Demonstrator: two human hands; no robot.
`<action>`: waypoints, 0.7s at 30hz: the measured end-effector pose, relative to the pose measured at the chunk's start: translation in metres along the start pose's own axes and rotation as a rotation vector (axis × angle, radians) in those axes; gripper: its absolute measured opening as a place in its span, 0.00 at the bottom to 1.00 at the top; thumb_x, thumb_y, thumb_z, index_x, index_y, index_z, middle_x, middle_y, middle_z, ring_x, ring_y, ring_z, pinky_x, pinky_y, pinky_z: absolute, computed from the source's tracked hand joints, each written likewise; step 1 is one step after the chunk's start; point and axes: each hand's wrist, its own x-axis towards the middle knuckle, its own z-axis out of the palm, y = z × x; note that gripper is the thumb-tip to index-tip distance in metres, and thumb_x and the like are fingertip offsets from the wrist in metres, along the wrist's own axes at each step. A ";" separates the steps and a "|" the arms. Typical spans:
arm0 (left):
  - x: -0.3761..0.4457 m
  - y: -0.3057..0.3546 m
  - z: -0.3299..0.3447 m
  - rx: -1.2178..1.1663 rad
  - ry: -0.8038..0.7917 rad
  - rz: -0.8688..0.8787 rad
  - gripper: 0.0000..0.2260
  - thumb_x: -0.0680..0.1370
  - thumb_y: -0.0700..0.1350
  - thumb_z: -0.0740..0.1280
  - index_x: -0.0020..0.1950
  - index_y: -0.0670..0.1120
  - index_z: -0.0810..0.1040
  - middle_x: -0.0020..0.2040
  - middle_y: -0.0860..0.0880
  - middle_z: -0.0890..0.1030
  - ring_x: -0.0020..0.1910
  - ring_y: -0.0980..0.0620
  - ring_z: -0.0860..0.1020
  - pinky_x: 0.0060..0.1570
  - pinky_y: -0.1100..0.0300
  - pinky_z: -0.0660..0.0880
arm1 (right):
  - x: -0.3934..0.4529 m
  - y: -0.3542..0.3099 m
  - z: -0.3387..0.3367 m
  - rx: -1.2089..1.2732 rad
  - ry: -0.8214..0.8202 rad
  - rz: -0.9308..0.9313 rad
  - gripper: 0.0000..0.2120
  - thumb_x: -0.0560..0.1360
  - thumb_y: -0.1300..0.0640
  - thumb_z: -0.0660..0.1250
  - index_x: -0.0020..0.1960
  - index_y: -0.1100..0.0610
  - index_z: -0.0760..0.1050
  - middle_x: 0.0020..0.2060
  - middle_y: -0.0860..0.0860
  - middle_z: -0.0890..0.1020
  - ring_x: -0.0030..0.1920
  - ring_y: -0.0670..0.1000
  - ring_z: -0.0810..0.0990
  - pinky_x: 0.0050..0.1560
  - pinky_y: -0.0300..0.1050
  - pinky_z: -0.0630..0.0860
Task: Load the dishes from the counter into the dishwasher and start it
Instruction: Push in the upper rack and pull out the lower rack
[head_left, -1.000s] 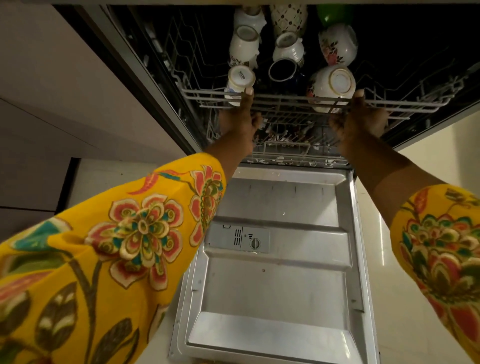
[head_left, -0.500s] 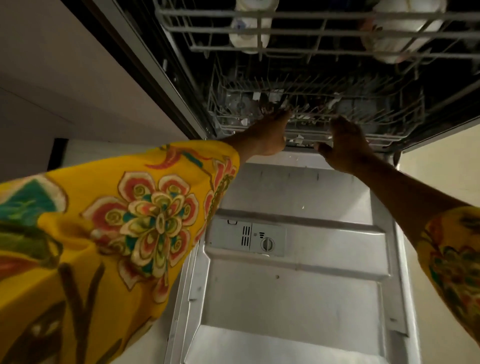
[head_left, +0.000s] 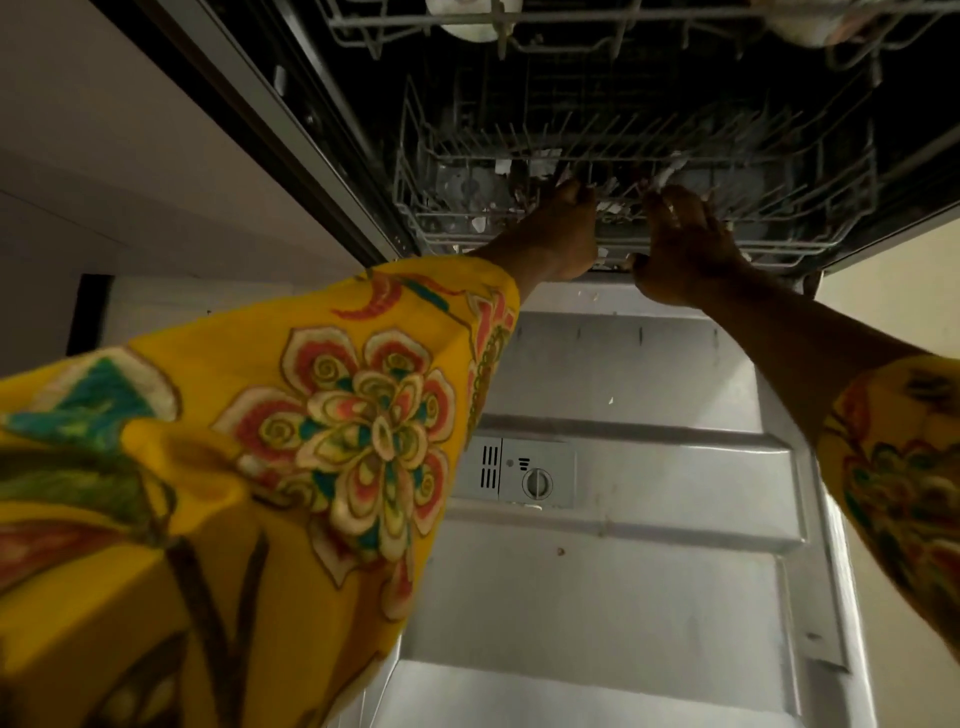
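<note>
Moved down from the upper rack to the lower rack over the last second, both hands now at its front rail, near the middle of the front edge. Left hand reaching forward, fingers curled over the front wires, gripping the rail. Right hand just beside it, fingers spread and bent over the same rail, thumb tucked beneath, also holding on. Lower rack sitting inside the dishwasher tub, its front edge level with the hinge end of the dishwasher door; contents among the tines too dark and blurred to make out beyond a few pale bits near the fingertips. Upper rack pushed in along the top edge of the view, with the pale undersides of two cups showing through its wires, one towards the left and one at the right corner. Door lying flat and fully open beneath both forearms, detergent dispenser set in its inner panel near the left edge. Yellow flowered sleeves covering both arms down to the forearm. Pale cabinet front to the left of the tub, light floor along the door's right edge.
</note>
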 end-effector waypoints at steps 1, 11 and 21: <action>-0.004 0.001 0.002 0.011 0.007 0.006 0.30 0.80 0.36 0.57 0.77 0.38 0.46 0.78 0.40 0.45 0.76 0.41 0.50 0.74 0.54 0.53 | -0.003 -0.001 0.001 0.011 -0.004 0.011 0.37 0.76 0.55 0.63 0.77 0.53 0.45 0.76 0.55 0.48 0.76 0.60 0.46 0.75 0.59 0.49; -0.059 0.006 0.037 0.078 -0.029 0.000 0.27 0.79 0.38 0.60 0.76 0.37 0.56 0.76 0.38 0.53 0.74 0.41 0.58 0.72 0.54 0.59 | -0.059 0.000 0.011 0.006 -0.102 -0.003 0.30 0.77 0.54 0.61 0.76 0.54 0.54 0.74 0.57 0.54 0.75 0.60 0.50 0.74 0.56 0.54; -0.107 0.013 0.053 0.038 0.015 -0.004 0.21 0.80 0.39 0.60 0.72 0.36 0.63 0.72 0.39 0.60 0.70 0.42 0.64 0.68 0.56 0.62 | -0.101 -0.006 0.014 0.062 -0.105 0.007 0.25 0.77 0.58 0.62 0.72 0.57 0.60 0.69 0.59 0.61 0.69 0.63 0.62 0.67 0.54 0.65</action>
